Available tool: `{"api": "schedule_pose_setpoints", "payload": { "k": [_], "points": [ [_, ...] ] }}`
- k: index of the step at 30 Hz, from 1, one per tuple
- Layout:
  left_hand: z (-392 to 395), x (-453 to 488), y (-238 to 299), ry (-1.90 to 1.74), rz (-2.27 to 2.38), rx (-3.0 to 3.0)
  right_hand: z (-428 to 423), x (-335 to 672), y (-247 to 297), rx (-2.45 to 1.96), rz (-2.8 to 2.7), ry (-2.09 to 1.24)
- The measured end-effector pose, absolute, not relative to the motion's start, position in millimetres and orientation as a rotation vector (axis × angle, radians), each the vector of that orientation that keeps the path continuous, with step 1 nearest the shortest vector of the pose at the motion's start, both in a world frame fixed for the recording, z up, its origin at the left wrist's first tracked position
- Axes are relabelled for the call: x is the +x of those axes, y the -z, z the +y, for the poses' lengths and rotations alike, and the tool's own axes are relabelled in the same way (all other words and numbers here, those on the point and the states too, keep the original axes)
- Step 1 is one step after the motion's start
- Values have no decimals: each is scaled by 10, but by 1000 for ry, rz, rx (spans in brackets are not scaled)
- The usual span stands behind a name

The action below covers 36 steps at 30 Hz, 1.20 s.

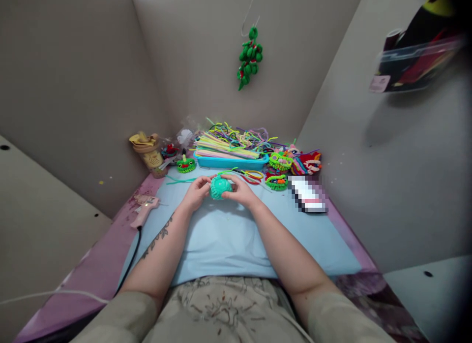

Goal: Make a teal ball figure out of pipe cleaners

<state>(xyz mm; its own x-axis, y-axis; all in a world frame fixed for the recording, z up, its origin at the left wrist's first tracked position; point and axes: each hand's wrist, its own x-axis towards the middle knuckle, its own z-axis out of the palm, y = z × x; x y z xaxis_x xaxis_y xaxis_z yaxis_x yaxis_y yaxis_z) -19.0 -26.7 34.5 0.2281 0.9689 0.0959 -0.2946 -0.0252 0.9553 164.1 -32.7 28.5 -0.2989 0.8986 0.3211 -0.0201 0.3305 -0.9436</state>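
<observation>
Between my two hands is a rounded turquoise piece of coiled pipe cleaner (220, 187), held a little above the pale blue sheet. My left hand (197, 191) pinches its left edge with thumb and fingertips. On the other side, my right hand (240, 190) wraps its fingers over the top and right edge, thumb below. A light green pipe cleaner end (229, 171) sticks up behind the piece. Loose turquoise pipe cleaners (180, 180) lie on the sheet just left of my left hand.
A blue tray (232, 162) piled with pipe cleaners stands at the back. Pliers (250, 177), green figures (276, 181) and a blurred-out phone (308, 194) lie right. A pink glue gun (145, 212) with its cord is at left, near a brown cup (151, 156). Walls enclose the table.
</observation>
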Motion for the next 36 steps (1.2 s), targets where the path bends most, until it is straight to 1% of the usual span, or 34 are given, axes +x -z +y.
{"api": "schedule_pose_setpoints", "payload": {
  "k": [11,18,21,26,36],
  "points": [
    [-247,-196,-319,-1191,830,1164,-319,1651,-256,-851,-1600,-1152],
    [-285,-184,-302,-1378,949,1433,-314,1610,-203,-771,-1415,-1418],
    [-313,-171,-280,-1417,1000,1605,-304,1588,-157,-756,-1330,-1454],
    [-349,-143,-273,-1420,1001,1748,-291,1563,-90,-778,-1387,-1382],
    [-375,-113,-273,-1354,1108,1936,-290,1557,-52,-960,-1689,-1025]
  ]
}}
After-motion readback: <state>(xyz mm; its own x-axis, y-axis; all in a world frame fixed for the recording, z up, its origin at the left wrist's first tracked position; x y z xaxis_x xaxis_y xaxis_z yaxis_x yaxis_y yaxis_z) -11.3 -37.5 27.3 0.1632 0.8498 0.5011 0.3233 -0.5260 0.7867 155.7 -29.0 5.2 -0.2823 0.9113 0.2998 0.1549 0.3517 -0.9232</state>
